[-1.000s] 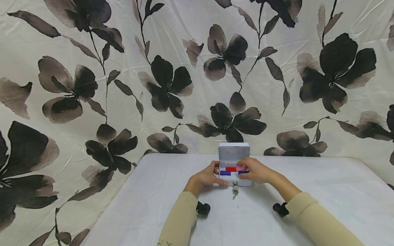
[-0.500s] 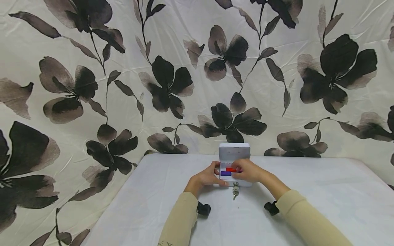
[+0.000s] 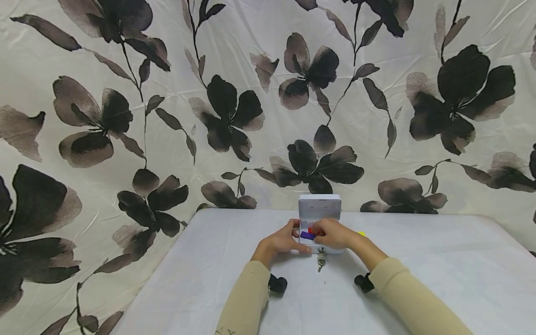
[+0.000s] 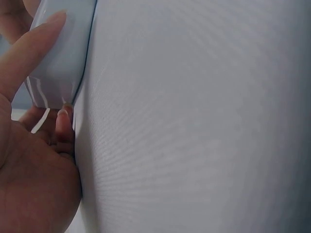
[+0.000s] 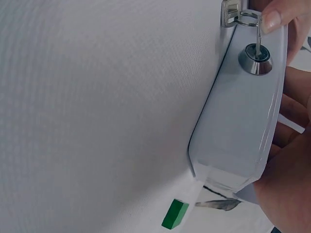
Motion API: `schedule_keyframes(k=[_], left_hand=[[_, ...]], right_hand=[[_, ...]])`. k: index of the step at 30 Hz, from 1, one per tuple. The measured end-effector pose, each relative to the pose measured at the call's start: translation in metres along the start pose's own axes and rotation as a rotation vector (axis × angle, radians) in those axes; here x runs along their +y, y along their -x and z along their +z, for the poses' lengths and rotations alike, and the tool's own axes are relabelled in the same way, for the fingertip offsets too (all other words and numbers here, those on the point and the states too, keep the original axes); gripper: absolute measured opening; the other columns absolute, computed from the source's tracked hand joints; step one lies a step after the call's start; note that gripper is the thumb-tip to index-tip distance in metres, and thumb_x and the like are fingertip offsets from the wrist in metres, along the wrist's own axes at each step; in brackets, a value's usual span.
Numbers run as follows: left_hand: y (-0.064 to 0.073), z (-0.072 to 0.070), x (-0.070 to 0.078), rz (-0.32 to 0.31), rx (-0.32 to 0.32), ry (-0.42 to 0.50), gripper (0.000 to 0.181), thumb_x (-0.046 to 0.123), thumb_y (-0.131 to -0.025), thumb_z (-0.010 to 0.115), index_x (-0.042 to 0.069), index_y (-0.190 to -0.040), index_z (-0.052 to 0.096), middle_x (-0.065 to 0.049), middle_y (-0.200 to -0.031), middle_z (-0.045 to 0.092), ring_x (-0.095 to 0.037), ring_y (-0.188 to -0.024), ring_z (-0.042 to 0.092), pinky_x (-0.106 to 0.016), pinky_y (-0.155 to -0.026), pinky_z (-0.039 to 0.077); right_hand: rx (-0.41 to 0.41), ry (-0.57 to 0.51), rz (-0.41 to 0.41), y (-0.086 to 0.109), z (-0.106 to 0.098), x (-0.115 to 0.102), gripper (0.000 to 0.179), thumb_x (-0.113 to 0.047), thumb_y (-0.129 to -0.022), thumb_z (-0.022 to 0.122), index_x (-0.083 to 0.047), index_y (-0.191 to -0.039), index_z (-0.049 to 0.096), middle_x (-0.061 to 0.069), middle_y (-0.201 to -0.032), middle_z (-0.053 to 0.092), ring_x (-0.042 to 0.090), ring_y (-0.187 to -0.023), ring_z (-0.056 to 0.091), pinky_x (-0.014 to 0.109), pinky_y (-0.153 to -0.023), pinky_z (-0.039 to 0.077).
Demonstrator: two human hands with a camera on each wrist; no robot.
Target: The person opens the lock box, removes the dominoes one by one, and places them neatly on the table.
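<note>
White cash box [image 5: 228,114], lid [image 3: 320,209] raised, near the far edge of the tabletop [image 3: 197,284].
Left to right: left hand [image 3: 279,240], fingers clamped on its left front corner; purple block [image 3: 307,235], red block [image 3: 310,230] inside; keys [image 3: 321,263] hanging in front; right hand [image 3: 335,234] reaching inside, finger closure indeterminable; yellow piece [image 3: 362,233].

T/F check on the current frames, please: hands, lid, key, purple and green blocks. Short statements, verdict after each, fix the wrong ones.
1. The left hand grips the box at its left side. True.
2. The lid is closed. False: it stands open.
3. A key sits in the lock on the front. True.
4. The green block is inside the box. False: it lies outside, on the table.
5. The right hand reaches into the box. True.
6. The purple block lies on the table outside the box. False: it is within the box, next to the right hand.
</note>
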State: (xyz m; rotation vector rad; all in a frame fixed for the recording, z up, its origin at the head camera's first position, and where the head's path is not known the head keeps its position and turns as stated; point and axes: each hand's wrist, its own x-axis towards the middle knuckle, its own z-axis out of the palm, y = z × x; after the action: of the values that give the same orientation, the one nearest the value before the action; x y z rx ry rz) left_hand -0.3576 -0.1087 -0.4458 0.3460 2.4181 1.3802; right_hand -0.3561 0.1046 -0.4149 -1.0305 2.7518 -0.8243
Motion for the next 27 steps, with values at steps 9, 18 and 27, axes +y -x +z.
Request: schedule_keyframes(k=[9, 18, 27], left_hand=[[-0.001, -0.001, -0.002, 0.015, 0.002, -0.018, 0.09, 0.021, -0.078, 0.091, 0.013, -0.148, 0.036, -0.009, -0.114, 0.05, -0.025, -0.106, 0.047, -0.04, -0.092, 0.035], [0.0, -0.001, -0.001, 0.038, -0.008, -0.008, 0.089, 0.017, -0.079, 0.09, 0.01, -0.148, 0.036, -0.01, -0.114, 0.049, -0.024, -0.105, 0.047, -0.039, -0.091, 0.036], [0.001, -0.001, 0.001, 0.018, -0.004, -0.027, 0.089, 0.021, -0.079, 0.091, 0.012, -0.149, 0.036, -0.009, -0.116, 0.05, -0.025, -0.107, 0.048, -0.041, -0.094, 0.036]], right_hand=[[-0.023, -0.04, 0.024, -0.006, 0.002, 0.0, 0.024, 0.0, -0.09, 0.073, 0.005, -0.113, 0.071, 0.007, -0.094, 0.069, 0.015, -0.082, 0.057, 0.032, -0.078, 0.051], [-0.008, -0.023, 0.019, -0.018, 0.007, 0.007, 0.027, -0.002, -0.086, 0.079, 0.004, -0.112, 0.071, 0.008, -0.09, 0.069, 0.015, -0.08, 0.058, 0.033, -0.077, 0.052], [-0.015, -0.033, 0.114, -0.025, 0.01, 0.004, 0.039, -0.007, -0.086, 0.082, 0.004, -0.121, 0.069, 0.001, -0.085, 0.067, 0.016, -0.08, 0.059, 0.034, -0.078, 0.053]])
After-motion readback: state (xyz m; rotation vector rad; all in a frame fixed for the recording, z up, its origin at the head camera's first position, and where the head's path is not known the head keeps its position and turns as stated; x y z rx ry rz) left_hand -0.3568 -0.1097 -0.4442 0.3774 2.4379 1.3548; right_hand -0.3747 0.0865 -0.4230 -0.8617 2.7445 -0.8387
